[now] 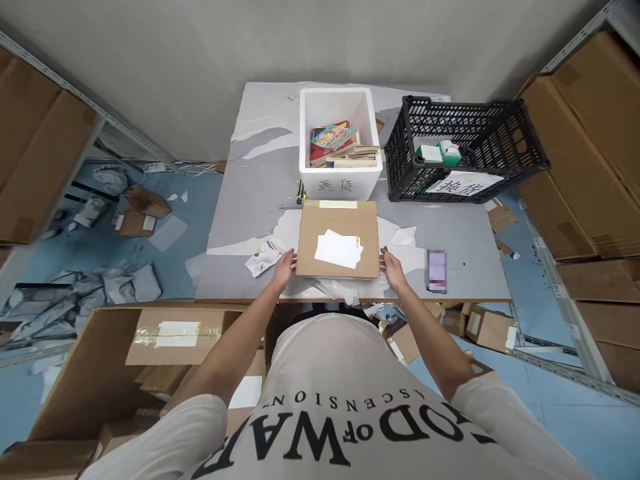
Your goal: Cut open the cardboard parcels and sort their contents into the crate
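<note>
A flat cardboard box [320,217] with white labels [339,249] on its top lies near the front edge of the table. My left hand [284,268] grips the box's left side, fingers closed against it. On the opposite side, my right hand [393,268] holds the right edge in the same way. Parts of the fingers are hidden by the box. A crumpled white wrapper [263,259] is just left of my left hand. Under and in front of the box, thin white plastic [340,290] sticks out.
Behind the box stand a white bin [340,181] of books and a black crate [467,167] holding small green-and-white boxes. A phone [437,271] lies at the right. A large open carton [65,373] of boxes is at the lower left. Shelved cartons [595,153] flank the table [235,220].
</note>
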{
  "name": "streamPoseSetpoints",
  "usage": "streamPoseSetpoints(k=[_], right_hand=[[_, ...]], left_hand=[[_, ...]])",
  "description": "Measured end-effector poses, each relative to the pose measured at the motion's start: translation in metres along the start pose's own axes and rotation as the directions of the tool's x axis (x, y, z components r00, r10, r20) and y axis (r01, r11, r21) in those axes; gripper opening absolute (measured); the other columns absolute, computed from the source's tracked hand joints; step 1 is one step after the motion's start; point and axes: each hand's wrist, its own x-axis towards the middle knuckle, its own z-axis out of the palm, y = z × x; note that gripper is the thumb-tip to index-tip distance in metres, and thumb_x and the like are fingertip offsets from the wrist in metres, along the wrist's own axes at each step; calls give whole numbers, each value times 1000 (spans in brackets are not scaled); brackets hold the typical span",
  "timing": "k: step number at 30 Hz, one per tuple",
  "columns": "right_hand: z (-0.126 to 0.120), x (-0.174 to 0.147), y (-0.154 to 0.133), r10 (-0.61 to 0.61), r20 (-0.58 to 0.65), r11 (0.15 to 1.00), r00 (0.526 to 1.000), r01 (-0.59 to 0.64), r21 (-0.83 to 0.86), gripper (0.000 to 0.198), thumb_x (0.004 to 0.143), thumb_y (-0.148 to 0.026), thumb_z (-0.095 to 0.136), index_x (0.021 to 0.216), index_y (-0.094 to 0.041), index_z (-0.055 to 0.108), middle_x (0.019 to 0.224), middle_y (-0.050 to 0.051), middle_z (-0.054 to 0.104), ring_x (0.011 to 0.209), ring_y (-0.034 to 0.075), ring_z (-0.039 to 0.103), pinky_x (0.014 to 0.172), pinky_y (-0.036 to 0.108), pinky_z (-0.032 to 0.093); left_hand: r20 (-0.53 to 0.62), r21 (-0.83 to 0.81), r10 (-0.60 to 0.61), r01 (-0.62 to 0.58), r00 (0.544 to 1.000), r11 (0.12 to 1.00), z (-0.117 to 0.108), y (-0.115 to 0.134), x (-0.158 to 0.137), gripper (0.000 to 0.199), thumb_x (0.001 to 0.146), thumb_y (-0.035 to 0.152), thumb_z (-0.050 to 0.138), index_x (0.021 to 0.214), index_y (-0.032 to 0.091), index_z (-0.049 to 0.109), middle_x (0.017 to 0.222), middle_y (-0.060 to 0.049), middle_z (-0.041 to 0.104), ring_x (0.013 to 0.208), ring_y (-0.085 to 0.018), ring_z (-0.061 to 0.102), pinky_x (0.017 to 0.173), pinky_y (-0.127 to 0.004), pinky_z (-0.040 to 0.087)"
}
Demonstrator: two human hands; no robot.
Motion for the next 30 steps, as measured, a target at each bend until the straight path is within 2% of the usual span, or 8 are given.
streamPoseSetpoints(k=[2,5,9,13,17,20,25,30], right_hand=[[-1,-16,21,-43,-19,999,999,43,11,56,90,-39,40,141,-17,43,133,14,56,111,20,62,96,39,49],[5,-35,39,-109,69,993,992,112,-44,67,76,-32,62,140,-25,45,141,11,49,124,24,53,103,43,44],[23,-39,35,-128,108,991,986,130,-10,64,79,-33,59,139,-21,43,133,12,55,119,24,55,103,45,43],[22,-40,16,-210,65,978,976,209,16,48,86,-40,50,129,-19,49,126,13,56,116,23,54,101,42,45],[-1,-45,-21,-331,28,935,943,332,-127,46,90,-51,43,121,-19,55,114,12,57,105,23,56,93,41,48],[-14,-45,-60,-366,-25,898,930,346,-271,49,93,-54,33,115,-18,58,105,13,60,102,25,56,92,41,46],[-20,-31,-105,-262,-12,879,965,233,-417,57,95,-57,22,101,-16,62,102,15,66,97,27,59,85,38,44],[-22,-17,-119,-141,32,877,990,140,-460,61,95,-60,20,95,-17,64,100,15,70,94,26,62,80,33,43]], left_hand=[[62,-14,15,-15,998,1000,-9,-24,-10,57,76,36,57,129,16,56,131,-16,59,117,-27,59,97,-43,48],[197,53,79,-91,977,994,-9,-51,-22,68,61,34,72,126,19,59,136,-13,57,125,-30,53,106,-48,40],[183,-61,105,-95,978,994,10,-54,-29,67,60,52,73,114,15,63,121,-14,66,118,-30,57,106,-48,41],[126,-77,155,-146,980,986,8,-33,-39,62,68,58,67,111,14,62,116,-15,67,113,-28,61,101,-46,45],[46,9,255,-255,966,967,-13,5,-58,58,76,53,63,120,16,57,119,-14,64,109,-24,62,93,-41,51],[-55,119,323,-315,945,942,-19,40,-65,53,78,51,61,119,17,58,117,-13,63,102,-23,63,81,-35,54],[-126,238,299,-263,946,935,-18,87,-58,47,83,54,54,110,18,65,104,-9,69,87,-20,63,74,-31,51],[-94,362,243,-194,966,912,-20,97,-48,45,84,56,49,101,18,69,95,-5,71,80,-20,62,73,-30,46]])
